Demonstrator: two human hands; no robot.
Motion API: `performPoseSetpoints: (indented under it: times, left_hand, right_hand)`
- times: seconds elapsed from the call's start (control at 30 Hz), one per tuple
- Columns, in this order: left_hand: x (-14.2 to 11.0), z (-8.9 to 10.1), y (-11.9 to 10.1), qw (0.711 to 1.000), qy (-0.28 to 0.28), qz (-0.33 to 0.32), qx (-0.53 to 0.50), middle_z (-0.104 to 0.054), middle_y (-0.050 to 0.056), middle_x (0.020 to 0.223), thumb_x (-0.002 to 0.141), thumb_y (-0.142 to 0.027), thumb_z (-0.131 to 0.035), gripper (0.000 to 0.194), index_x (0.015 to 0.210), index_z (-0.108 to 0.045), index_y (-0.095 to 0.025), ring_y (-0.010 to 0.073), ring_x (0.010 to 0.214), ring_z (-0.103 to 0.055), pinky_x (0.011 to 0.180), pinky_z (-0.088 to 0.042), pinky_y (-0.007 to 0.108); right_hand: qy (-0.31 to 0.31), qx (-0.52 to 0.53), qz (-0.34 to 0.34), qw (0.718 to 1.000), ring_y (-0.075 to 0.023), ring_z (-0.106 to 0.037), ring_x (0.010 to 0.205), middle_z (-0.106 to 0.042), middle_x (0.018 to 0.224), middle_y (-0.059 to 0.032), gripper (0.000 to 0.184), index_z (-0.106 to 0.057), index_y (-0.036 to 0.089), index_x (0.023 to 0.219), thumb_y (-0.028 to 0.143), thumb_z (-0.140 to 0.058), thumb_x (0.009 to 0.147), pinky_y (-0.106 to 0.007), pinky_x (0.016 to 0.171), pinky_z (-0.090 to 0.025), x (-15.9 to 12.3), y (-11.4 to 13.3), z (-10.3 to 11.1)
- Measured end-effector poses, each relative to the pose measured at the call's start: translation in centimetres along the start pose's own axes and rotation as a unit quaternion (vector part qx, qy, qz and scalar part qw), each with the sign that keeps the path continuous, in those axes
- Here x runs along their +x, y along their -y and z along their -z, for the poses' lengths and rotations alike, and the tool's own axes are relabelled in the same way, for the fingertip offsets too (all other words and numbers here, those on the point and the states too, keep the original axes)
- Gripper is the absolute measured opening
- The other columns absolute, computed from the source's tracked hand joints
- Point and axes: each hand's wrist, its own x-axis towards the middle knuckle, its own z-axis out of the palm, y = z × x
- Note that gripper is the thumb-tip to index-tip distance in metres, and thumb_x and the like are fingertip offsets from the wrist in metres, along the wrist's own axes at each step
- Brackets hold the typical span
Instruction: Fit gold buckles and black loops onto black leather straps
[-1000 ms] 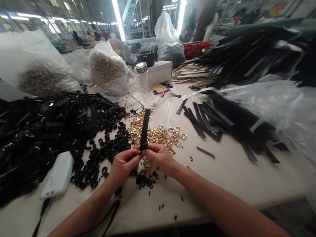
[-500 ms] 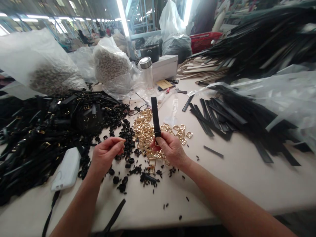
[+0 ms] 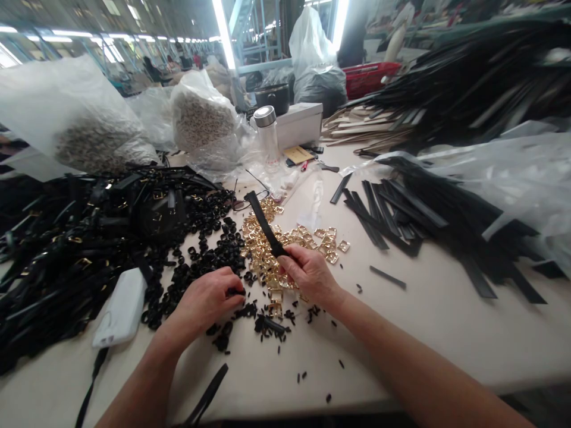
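Observation:
My right hand pinches one end of a short black strap, which tilts up and to the left above a heap of gold buckles. Low over the table, my left hand has its fingers closed on a small black loop, partly hidden by the fingertips. Many similar black strap loops lie heaped just behind and beside that hand. Small black bits are scattered in front of the buckles.
Finished-looking black straps with buckles pile up at left, beside a white power bank with a cable. Loose black strips lie at right. A glass bottle, eyeglasses and filled plastic bags stand or lie behind.
My left hand has come down and right to the black loops and closed on one. The strap in my right hand has tipped from upright to leaning left.

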Motion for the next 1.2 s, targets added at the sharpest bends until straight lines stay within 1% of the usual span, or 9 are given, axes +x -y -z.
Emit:
performPoseSetpoints:
  times: [0.17,0.33,0.4,0.53,0.6,0.7,0.9,1.1,1.2]
  left_hand:
    - [0.2,-0.4,-0.2,1.0,-0.022,0.017,0.012,-0.062,0.001,0.081,0.077,-0.024,-0.058,0.01,0.075,-0.067,-0.023,0.0173,0.073,-0.06,0.068,-0.043,0.028]
    - [0.5,-1.1,-0.2,0.986,-0.13,0.02,-0.103,-0.063,0.001,0.076,0.078,-0.028,-0.061,0.008,0.074,-0.064,-0.021,0.0167,0.067,-0.059,0.064,-0.045,0.028]
    - [0.7,-1.2,-0.1,0.959,-0.157,0.04,-0.232,-0.065,0.001,0.073,0.077,-0.031,-0.065,0.011,0.078,-0.065,-0.02,0.0165,0.065,-0.06,0.061,-0.046,0.027]
    - [0.9,-1.4,-0.7,0.865,-0.137,0.095,-0.473,-0.072,0.004,0.073,0.074,-0.036,-0.069,0.021,0.084,-0.067,-0.017,0.0183,0.066,-0.067,0.061,-0.052,0.027]
    - [0.9,-1.6,-1.2,0.832,-0.132,0.1,-0.529,-0.073,0.005,0.074,0.075,-0.033,-0.069,0.019,0.083,-0.067,-0.016,0.0178,0.066,-0.068,0.061,-0.053,0.027]
    - [0.9,-2.0,-1.9,0.807,-0.133,0.079,-0.57,-0.071,0.002,0.072,0.078,-0.03,-0.068,0.014,0.083,-0.065,-0.017,0.014,0.06,-0.064,0.058,-0.052,0.025]
    - [0.9,-2.8,-2.6,0.804,-0.159,0.053,-0.571,-0.067,-0.001,0.069,0.084,-0.032,-0.064,0.014,0.086,-0.064,-0.018,0.0116,0.056,-0.06,0.057,-0.05,0.024]
    - [1.1,-2.9,-3.2,0.822,-0.195,0.047,-0.532,-0.066,-0.001,0.068,0.082,-0.03,-0.066,0.014,0.085,-0.069,-0.017,0.0127,0.062,-0.059,0.062,-0.05,0.024]
    - [1.0,-2.8,-3.3,0.817,-0.211,0.052,-0.535,-0.065,-0.002,0.066,0.08,-0.029,-0.069,0.012,0.083,-0.068,-0.018,0.0114,0.059,-0.058,0.06,-0.049,0.022]
  right_hand:
    - [0.021,0.025,-0.015,0.999,-0.0073,-0.053,0.046,-0.062,0.061,0.0025,0.018,-0.06,0.017,0.083,0.033,-0.055,0.09,-0.02,0.047,-0.042,-0.2,0.0,-0.3]
    - [0.042,0.003,-0.009,0.999,-0.0077,-0.054,0.046,-0.06,0.058,0.0031,0.02,-0.059,0.017,0.08,0.033,-0.054,0.091,-0.02,0.048,-0.043,-0.3,0.0,-0.3]
    - [0.048,-0.016,-0.012,0.999,-0.0083,-0.056,0.048,-0.061,0.059,0.0024,0.02,-0.059,0.017,0.078,0.032,-0.053,0.091,-0.02,0.049,-0.044,-0.4,0.0,-0.3]
    - [0.059,-0.028,-0.018,0.998,-0.0089,-0.06,0.051,-0.064,0.064,0.0016,0.016,-0.059,0.018,0.081,0.028,-0.053,0.091,-0.02,0.05,-0.046,-0.5,0.1,-0.6]
    - [0.07,-0.009,-0.022,0.997,-0.0091,-0.061,0.052,-0.065,0.065,0.0011,0.015,-0.059,0.017,0.083,0.028,-0.052,0.091,-0.02,0.051,-0.047,-0.6,0.2,-0.7]
    - [0.088,0.01,-0.027,0.996,-0.0094,-0.061,0.052,-0.064,0.064,0.0012,0.015,-0.06,0.016,0.085,0.027,-0.051,0.092,-0.021,0.051,-0.047,-0.8,0.5,-1.0]
    - [0.1,0.026,-0.028,0.994,-0.0084,-0.059,0.052,-0.063,0.063,0.0022,0.016,-0.06,0.017,0.083,0.026,-0.052,0.092,-0.019,0.05,-0.046,-1.1,0.6,-1.6]
    - [0.097,-0.001,-0.025,0.995,-0.0086,-0.059,0.051,-0.065,0.063,0.0018,0.017,-0.062,0.016,0.082,0.027,-0.053,0.092,-0.018,0.05,-0.045,-1.2,0.8,-1.9]
    - [0.109,-0.028,-0.023,0.993,-0.0088,-0.059,0.051,-0.065,0.061,0.0017,0.017,-0.064,0.016,0.081,0.026,-0.054,0.091,-0.018,0.051,-0.044,-1.2,0.9,-1.8]
